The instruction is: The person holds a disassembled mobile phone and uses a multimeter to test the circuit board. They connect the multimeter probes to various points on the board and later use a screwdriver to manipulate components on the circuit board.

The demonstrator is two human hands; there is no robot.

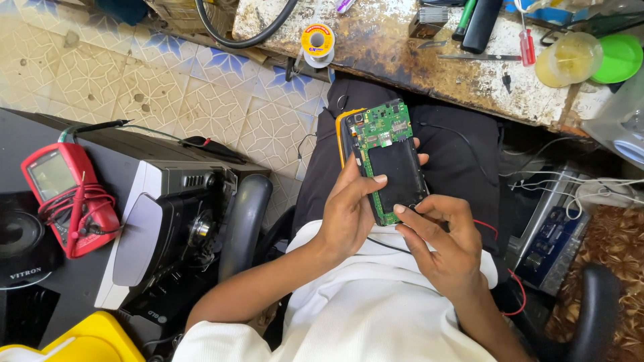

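Head view: left hand [349, 211] and right hand [439, 245] grip opened phone [389, 164], top pointing away.

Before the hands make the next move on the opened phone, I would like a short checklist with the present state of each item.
1. Left hand grips the opened phone firmly: ok.
2. Right hand touches the phone's lower end: ok.
3. Green circuit board is exposed and unobstructed: ok.
4. Red wire is attached to the phone: cannot tell.
5. Red-handled screwdriver lies within reach on the workbench: ok.
6. Red multimeter is switched on: cannot tell.
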